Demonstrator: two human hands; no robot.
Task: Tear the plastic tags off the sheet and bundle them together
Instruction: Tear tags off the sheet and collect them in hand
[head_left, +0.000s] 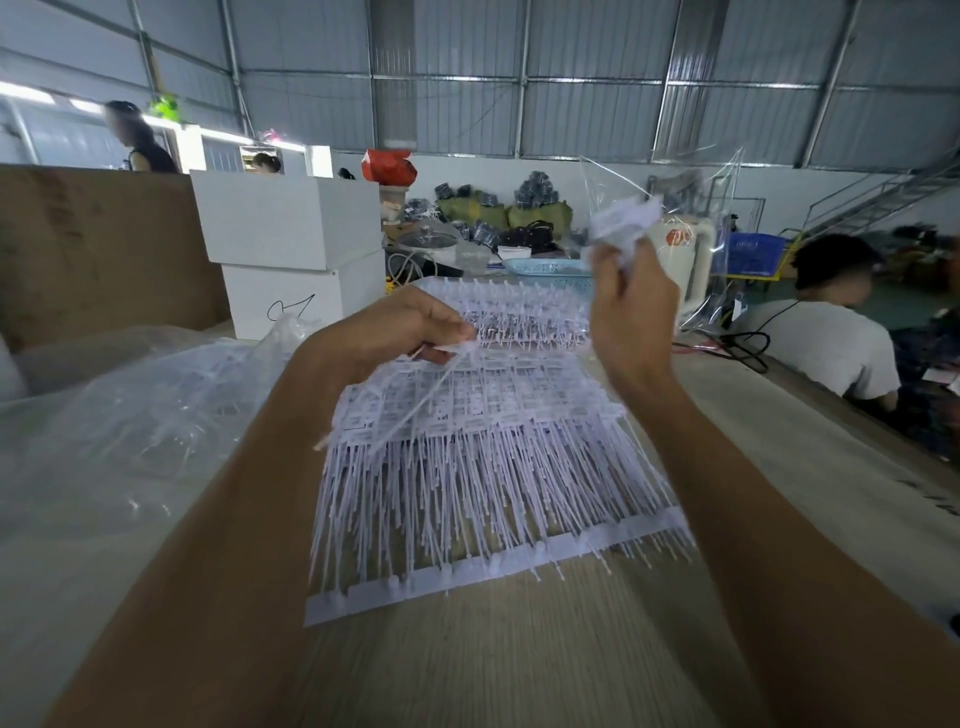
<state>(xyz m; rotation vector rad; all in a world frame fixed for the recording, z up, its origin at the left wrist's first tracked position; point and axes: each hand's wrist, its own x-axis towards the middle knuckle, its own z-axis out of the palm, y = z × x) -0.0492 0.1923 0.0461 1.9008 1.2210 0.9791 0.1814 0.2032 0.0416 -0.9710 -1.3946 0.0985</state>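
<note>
While our left hand (410, 332) pinches the tag sheet (483, 457) lying on the table (519, 665) to steady it, our raised right hand (631, 312) grips torn-off tags (626, 221), keeping them bundled.

Head view, wide-angle; strong barrel distortion, the grey corrugated metal roof panels (571, 78) and their beams bowing toward the edges; forearms stretched large at the lower corners. Light is dim, cool and diffuse; brightest source is a strip of overexposed windows (47, 96) at upper left, blown to white. The white plastic tag sheet (483, 467) reads pale violet, mildly glaring; soft shadow beneath it on the light wooden tabletop (519, 665). The raised right hand (628, 312) shows motion blur, as does its white clump; background softly out of focus.
</note>
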